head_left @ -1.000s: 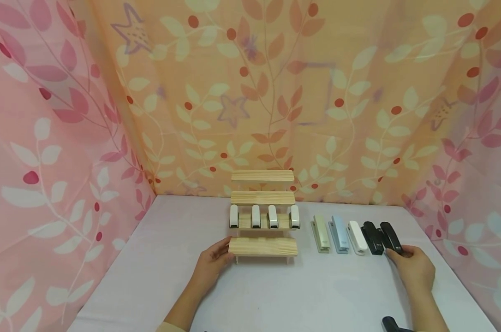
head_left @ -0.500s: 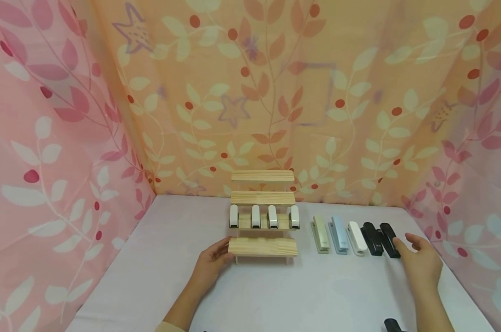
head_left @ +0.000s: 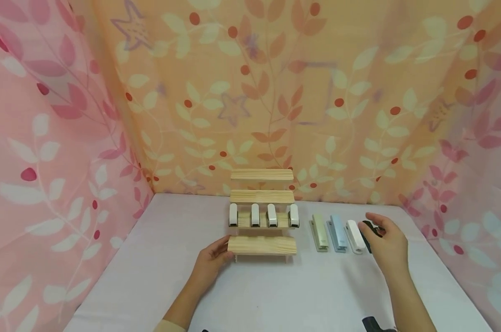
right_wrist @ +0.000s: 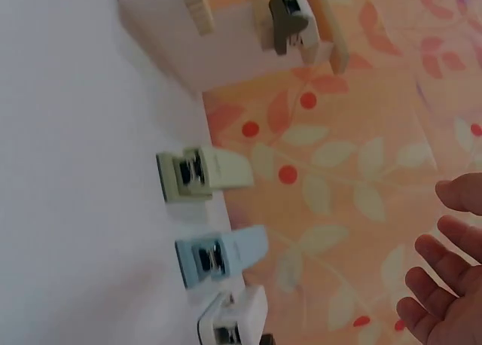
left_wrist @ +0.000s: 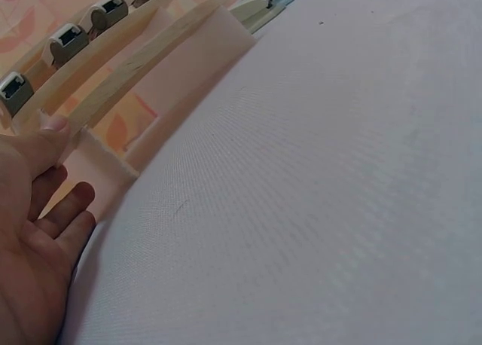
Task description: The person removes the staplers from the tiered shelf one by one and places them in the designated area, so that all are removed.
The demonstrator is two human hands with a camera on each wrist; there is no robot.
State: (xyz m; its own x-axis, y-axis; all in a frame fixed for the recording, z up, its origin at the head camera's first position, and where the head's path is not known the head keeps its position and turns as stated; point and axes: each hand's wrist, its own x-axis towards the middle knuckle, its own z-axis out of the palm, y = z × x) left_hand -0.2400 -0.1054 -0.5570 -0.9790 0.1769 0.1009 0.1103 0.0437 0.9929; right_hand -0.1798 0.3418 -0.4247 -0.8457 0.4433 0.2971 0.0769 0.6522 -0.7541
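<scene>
Going L to R. The L hand (head_left: 211,265) hasn't moved over the last sec: thumb & fingers grip the L end of the wooden stand's (head_left: 261,245) lowest board. The 4 small white staplers (head_left: 255,215) sit on the 2nd tier up, same as before. Next, the table row: green stapler (head_left: 319,233), blue stapler (head_left: 338,234), then the row's white stapler (head_left: 354,237), all unmoved too.

Real change is at the far R. 1 s ago the R hand (head_left: 388,244) had fingers on the outermost black stapler; 0.5 s ago it was just R of it; now it's shifted L, in front of the black staplers (head_left: 373,229). For the work in hand that prob. means only hand pos. has changed: nothing's carried, no visible stapler's displaced.

Positions, again L to R: stand is directly against the L hand, its bulk to that hand's R. Green & blue lie btwn the stand and the R hand, apart from both. White is just L of the R thumb, contact doubtful. Black ones are mostly hidden behind the R hand, so can't tell if it touches them or how they lie now.

R hand itself is empty, fingers spread & loosely bent per the R wrist view. Dark object (head_left: 374,324) at the head view's bottom edge is cut off; can't ID.
</scene>
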